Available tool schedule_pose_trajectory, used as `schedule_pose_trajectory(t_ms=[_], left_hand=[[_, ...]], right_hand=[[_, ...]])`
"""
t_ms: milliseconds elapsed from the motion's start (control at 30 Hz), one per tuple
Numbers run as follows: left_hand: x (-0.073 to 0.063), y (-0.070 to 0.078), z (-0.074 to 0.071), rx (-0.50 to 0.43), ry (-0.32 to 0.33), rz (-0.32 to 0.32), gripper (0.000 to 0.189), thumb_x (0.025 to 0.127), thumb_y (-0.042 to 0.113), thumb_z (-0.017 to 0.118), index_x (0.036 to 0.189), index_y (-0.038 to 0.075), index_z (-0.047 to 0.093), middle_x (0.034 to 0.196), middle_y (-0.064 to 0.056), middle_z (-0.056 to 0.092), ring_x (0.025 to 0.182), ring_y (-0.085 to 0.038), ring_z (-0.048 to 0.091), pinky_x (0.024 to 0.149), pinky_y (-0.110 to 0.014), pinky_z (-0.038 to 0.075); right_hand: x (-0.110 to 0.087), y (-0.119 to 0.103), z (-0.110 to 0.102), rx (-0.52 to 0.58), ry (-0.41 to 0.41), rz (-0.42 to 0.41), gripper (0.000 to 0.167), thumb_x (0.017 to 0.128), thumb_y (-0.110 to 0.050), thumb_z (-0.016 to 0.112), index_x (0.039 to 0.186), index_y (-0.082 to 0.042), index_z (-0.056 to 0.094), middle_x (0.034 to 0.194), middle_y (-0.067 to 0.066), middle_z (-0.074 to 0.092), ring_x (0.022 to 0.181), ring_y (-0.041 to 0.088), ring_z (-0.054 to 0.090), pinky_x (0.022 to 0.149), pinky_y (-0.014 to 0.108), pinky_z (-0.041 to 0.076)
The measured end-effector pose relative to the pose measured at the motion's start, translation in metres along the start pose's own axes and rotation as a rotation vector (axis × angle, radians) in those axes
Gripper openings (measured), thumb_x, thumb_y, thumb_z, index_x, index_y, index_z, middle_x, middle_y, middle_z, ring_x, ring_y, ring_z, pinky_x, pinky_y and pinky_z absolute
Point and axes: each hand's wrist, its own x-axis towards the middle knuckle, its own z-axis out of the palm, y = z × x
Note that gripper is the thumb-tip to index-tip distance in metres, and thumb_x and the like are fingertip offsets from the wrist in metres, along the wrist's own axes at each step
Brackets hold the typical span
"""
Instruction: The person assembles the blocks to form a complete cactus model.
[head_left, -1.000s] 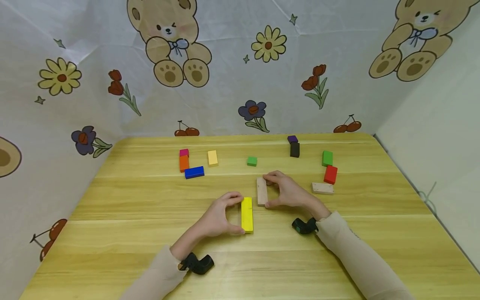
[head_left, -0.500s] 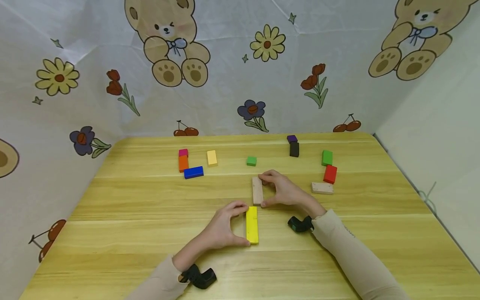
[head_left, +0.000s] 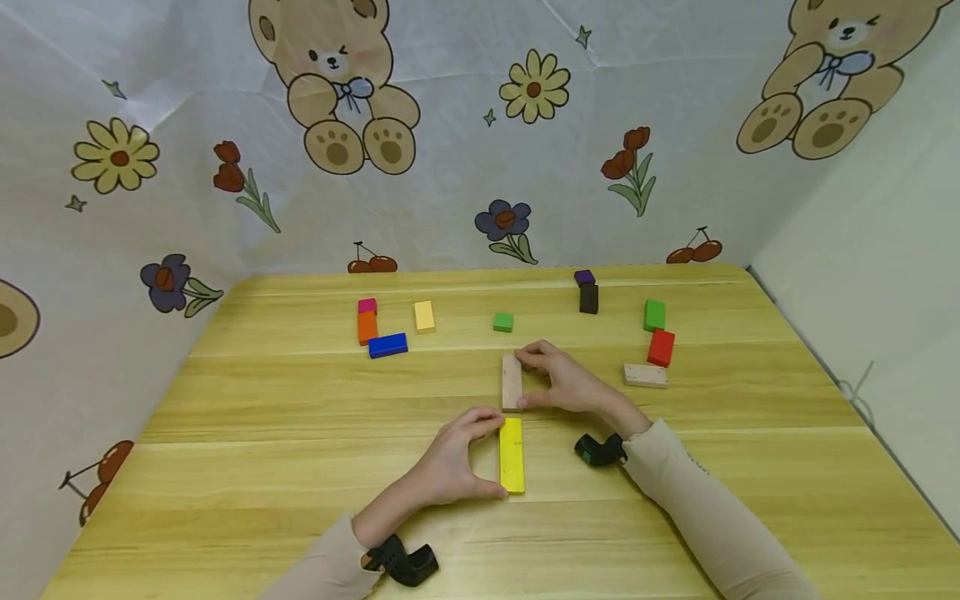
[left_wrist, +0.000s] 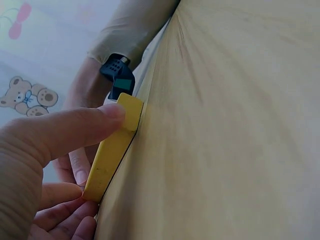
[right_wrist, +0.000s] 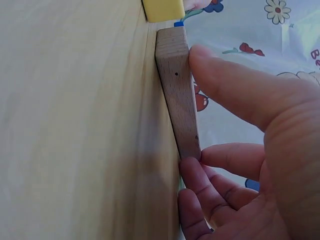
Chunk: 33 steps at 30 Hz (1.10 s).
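Note:
Between thumb and fingers my left hand (head_left: 452, 461) holds a yellow wooden block (head_left: 512, 456) by its two short ends. Just beyond it, a plain wood block (head_left: 512, 384) lies lengthwise, and my right hand (head_left: 566, 382) pinches that one end to end. Both blocks lie on the table, roughly in line, with a small gap between their near ends. In the left wrist view the thumb presses one end of the yellow block (left_wrist: 111, 152). The right wrist view has the plain block (right_wrist: 176, 90) between thumb and fingertips.
Pink, orange (head_left: 367, 327), blue (head_left: 387, 346) and cream blocks (head_left: 424, 317) lie at the back left. A small green block (head_left: 503, 322) is at the back middle. Purple, black (head_left: 588, 299), green, red (head_left: 661, 347) and plain blocks (head_left: 645, 376) lie to the right. A patterned cloth (head_left: 450, 167) hangs behind.
My left hand has slid the yellow block toward me and to the right. The right hand has shifted the plain block slightly left, so the two now line up.

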Motion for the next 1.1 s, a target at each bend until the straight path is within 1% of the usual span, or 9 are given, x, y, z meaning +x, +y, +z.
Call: schedule_pose_trajectory(t_ms=[200,367,633,867,1100], left_hand=[[0.0006,-0.0028,0.0011,0.020,-0.009,0.019,0.089,0.065,0.032,0.092,0.140,0.002,0.053,0.141,-0.002,0.048,0.132,-0.021,0.047,0.109,-0.047,0.040],[0.0004,-0.0023,0.0010,0.024,-0.010,0.020,0.090,0.065,0.031,0.091,0.140,0.000,0.051,0.141,-0.001,0.047,0.131,-0.019,0.046,0.110,-0.045,0.039],[-0.0004,-0.0009,0.0001,0.027,-0.007,0.035,0.090,0.066,0.030,0.091,0.140,-0.002,0.051,0.140,-0.004,0.047,0.130,-0.019,0.046,0.109,-0.045,0.040],[0.0003,-0.0019,0.0010,0.034,-0.002,0.041,0.090,0.065,0.031,0.091,0.139,-0.002,0.051,0.140,-0.005,0.047,0.129,-0.018,0.047,0.108,-0.043,0.041],[0.0007,-0.0022,0.0011,0.026,0.001,0.054,0.090,0.065,0.031,0.092,0.139,-0.003,0.051,0.137,-0.008,0.048,0.127,-0.018,0.048,0.107,-0.042,0.042]], right_hand=[[-0.0001,-0.0024,0.0022,0.004,0.005,-0.018,0.081,0.083,-0.031,0.078,0.146,0.003,0.041,0.141,0.016,0.045,0.126,0.031,0.049,0.104,0.049,0.044],[0.0004,-0.0030,0.0027,0.013,0.006,-0.021,0.081,0.082,-0.031,0.079,0.146,0.004,0.041,0.141,0.016,0.045,0.127,0.032,0.048,0.105,0.049,0.043],[0.0009,-0.0023,0.0030,0.026,-0.002,-0.010,0.081,0.080,-0.031,0.081,0.145,0.002,0.044,0.141,0.015,0.046,0.131,0.032,0.046,0.110,0.050,0.038],[0.0013,-0.0020,0.0045,0.026,0.006,-0.014,0.082,0.079,-0.032,0.082,0.144,0.001,0.045,0.141,0.014,0.046,0.131,0.032,0.046,0.110,0.050,0.039],[0.0012,-0.0014,0.0059,0.034,0.004,-0.030,0.082,0.078,-0.032,0.083,0.144,0.001,0.046,0.140,0.014,0.048,0.132,0.031,0.045,0.111,0.051,0.037]])
